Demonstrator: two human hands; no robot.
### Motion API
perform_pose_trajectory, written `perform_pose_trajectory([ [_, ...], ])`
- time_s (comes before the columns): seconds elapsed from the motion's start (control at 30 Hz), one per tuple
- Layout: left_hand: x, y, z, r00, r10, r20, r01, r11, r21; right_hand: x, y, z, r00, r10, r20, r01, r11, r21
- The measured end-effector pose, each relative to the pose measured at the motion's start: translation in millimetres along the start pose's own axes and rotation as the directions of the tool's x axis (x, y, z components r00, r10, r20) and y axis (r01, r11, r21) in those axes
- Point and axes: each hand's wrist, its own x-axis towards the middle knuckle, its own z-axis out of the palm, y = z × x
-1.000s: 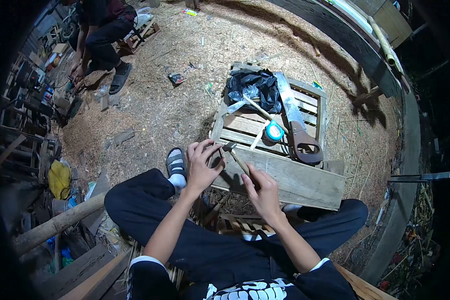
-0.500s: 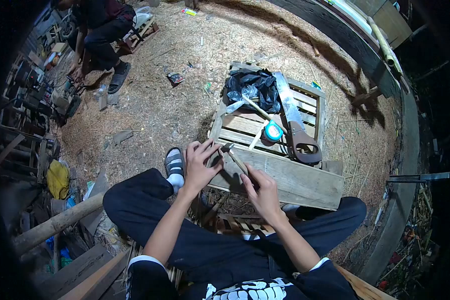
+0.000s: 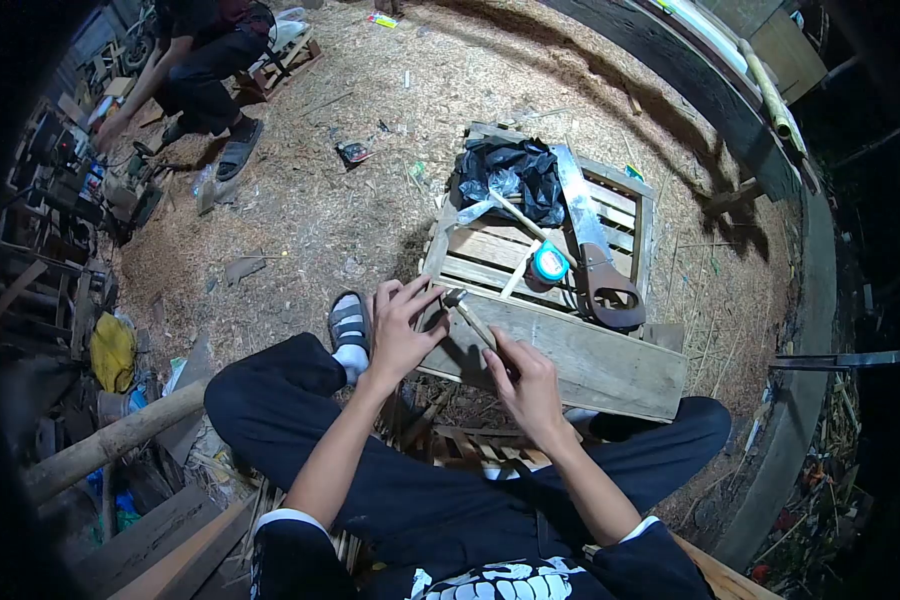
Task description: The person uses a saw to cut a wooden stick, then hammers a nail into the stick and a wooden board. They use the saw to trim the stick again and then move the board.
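A long, flat grey wooden board (image 3: 610, 362) lies across the near side of a slatted wooden crate, in front of my lap. My left hand (image 3: 402, 325) rests at the board's left end, its fingers stretched and apart. Whether a small nail sits under those fingertips cannot be seen. My right hand (image 3: 527, 385) is closed around the wooden handle of a hammer (image 3: 480, 324). The hammer's metal head is low over the board's left end, close to my left fingers and thumb.
On the slatted crate (image 3: 645, 230) are a handsaw (image 3: 595, 250), a turquoise tape measure (image 3: 549, 263), wooden sticks and a black plastic bag (image 3: 530, 180). A co-worker (image 3: 215, 75) crouches at upper left near tools. A round pole (image 3: 120, 445) juts in at left. Wood shavings cover the ground.
The hammer head has turned slightly, while both my hands stay nearly in place. The co-worker's arm has reached farther out to the left. My view has shifted a little.
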Motion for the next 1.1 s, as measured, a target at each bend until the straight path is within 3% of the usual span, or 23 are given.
perform_pose_trajectory([
  [0.57,0,0,-5,0.997,-0.034,0.071,0.034,0.999,0.005,1,-1,-1,1.0,-0.018,0.014,0.018,1.0,-0.022],
  [0.77,0,0,-4,0.998,-0.026,0.049,0.026,1.0,0.007,4,-4,-5,0.999,0.039,0.02,-0.039,0.999,-0.003],
  [1.1,2,3,-10,0.992,-0.06,0.11,0.058,0.998,0.018,1,-7,-2,0.999,-0.033,0.002,0.033,0.999,-0.026],
])
